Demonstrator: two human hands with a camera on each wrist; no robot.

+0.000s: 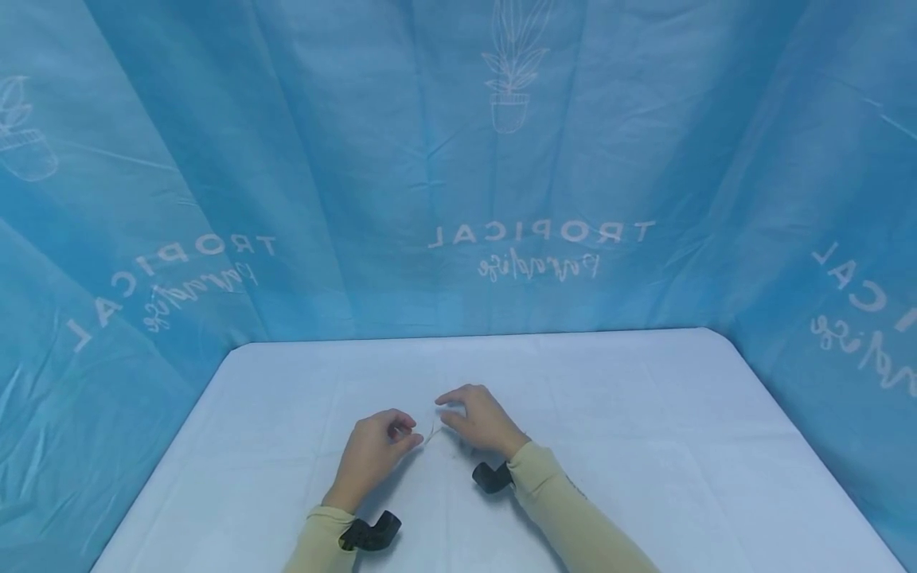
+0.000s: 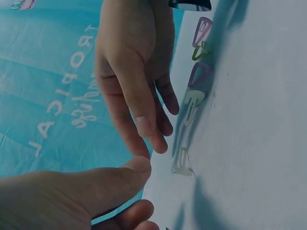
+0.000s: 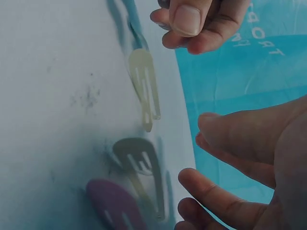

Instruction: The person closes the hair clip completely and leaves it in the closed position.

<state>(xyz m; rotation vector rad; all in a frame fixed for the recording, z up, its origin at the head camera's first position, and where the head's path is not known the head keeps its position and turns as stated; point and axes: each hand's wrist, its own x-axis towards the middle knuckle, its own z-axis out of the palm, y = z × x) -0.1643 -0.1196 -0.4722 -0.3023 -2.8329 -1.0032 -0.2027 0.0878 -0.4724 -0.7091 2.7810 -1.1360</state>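
Observation:
Several snap hair clips lie in a row on the white table. In the left wrist view they include a pink clip (image 2: 202, 29), a green one (image 2: 195, 51), a purple one (image 2: 192, 76) and a cream clip (image 2: 193, 103). Another pale clip (image 2: 182, 165) lies nearest the left hand. The right wrist view shows a cream clip (image 3: 145, 81), an olive clip (image 3: 136, 153) and a purple clip (image 3: 112, 199). My left hand (image 1: 376, 450) hovers left of the row, fingers loosely bent. Opposite it, my right hand (image 1: 478, 418) has thumb and fingers apart. Nothing shows held in either.
A white cloth covers the table (image 1: 645, 446). Blue curtains (image 1: 387, 159) with plant drawings and mirrored lettering hang behind it and along both sides. A black wrist device (image 1: 370, 532) sits on the left sleeve, another black device (image 1: 492, 477) by the right sleeve.

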